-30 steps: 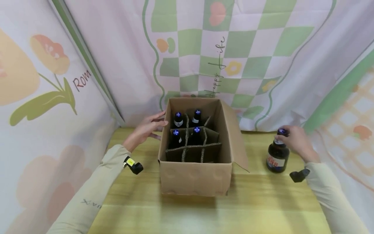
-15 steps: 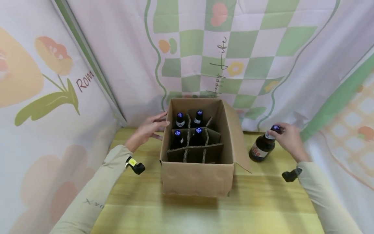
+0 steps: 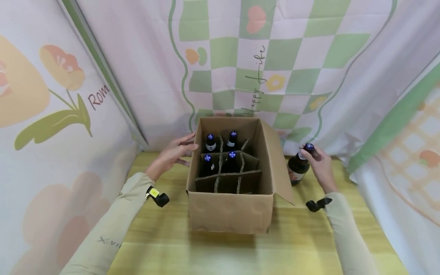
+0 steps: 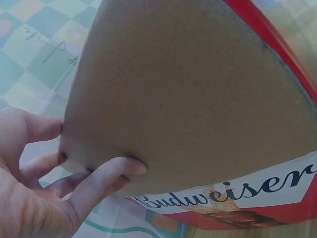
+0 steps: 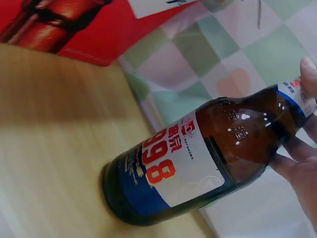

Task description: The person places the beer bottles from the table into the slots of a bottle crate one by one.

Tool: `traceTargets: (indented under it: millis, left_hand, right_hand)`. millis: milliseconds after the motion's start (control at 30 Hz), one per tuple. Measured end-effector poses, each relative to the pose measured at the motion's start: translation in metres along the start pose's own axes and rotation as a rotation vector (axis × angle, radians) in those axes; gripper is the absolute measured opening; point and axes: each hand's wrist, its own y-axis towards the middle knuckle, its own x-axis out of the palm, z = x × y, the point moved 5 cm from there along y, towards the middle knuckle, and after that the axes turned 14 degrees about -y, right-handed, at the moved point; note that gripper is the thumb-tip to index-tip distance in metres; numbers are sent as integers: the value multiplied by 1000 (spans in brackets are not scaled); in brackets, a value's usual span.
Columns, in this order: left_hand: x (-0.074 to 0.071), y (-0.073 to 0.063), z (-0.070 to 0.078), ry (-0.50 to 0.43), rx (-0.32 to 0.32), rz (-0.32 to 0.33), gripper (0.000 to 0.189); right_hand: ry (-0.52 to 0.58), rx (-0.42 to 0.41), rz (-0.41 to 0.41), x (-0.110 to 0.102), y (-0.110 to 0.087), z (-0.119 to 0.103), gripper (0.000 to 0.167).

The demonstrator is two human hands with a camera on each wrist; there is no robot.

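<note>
My right hand [image 3: 322,168] pinches a brown glass beer bottle [image 3: 297,167] by its neck, just under the blue cap, to the right of an open cardboard box [image 3: 227,214]. In the right wrist view the bottle [image 5: 183,163] tilts, its base close over the table, with a white and blue label marked 998. My left hand [image 3: 170,156] touches the left side of the box with spread fingers. In the left wrist view its fingertips press on a bare brown flap [image 4: 173,94] above Budweiser print. Several capped bottles [image 3: 231,162] stand upright in the box's far and middle compartments.
Cardboard dividers [image 3: 229,173] split the box; its near compartments and right column hold no bottles. A flap [image 3: 278,164] sticks out on the box's right side, between box and held bottle. Printed curtains [image 3: 309,76] enclose the wooden table [image 3: 292,244] at the back and sides.
My right hand has brought the bottle leftward from the table's right side to beside the box's flap, and the bottle has tilted. The left hand stays at the box.
</note>
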Motion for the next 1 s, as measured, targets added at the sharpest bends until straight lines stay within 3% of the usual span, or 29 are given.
traceTargets:
  millis: [133, 267, 400, 533, 633, 833, 1000]
  left_hand:
    - [-3, -3, 1, 8, 2, 6, 72]
    - [-4, -4, 1, 11, -1, 8, 72]
    - [-2, -2, 0, 3, -2, 1, 72]
    - [0, -1, -1, -1, 2, -1, 72]
    - [-1, -1, -1, -5, 6, 9, 72]
    - [0, -1, 0, -5, 10, 1, 72]
    - [0, 0, 0, -5, 10, 7, 71]
  right_hand:
    - [167, -7, 114, 13, -5, -2, 38]
    - [163, 9, 225, 22, -6, 6, 34]
    - [15, 10, 280, 21, -8, 8, 35]
    - [-242, -22, 270, 18, -12, 2, 42]
    - [-342, -64, 266, 21, -15, -1, 44]
    - [-237, -147, 348, 21, -16, -5, 28]
    - [-119, -120, 349, 17, -18, -25, 24]
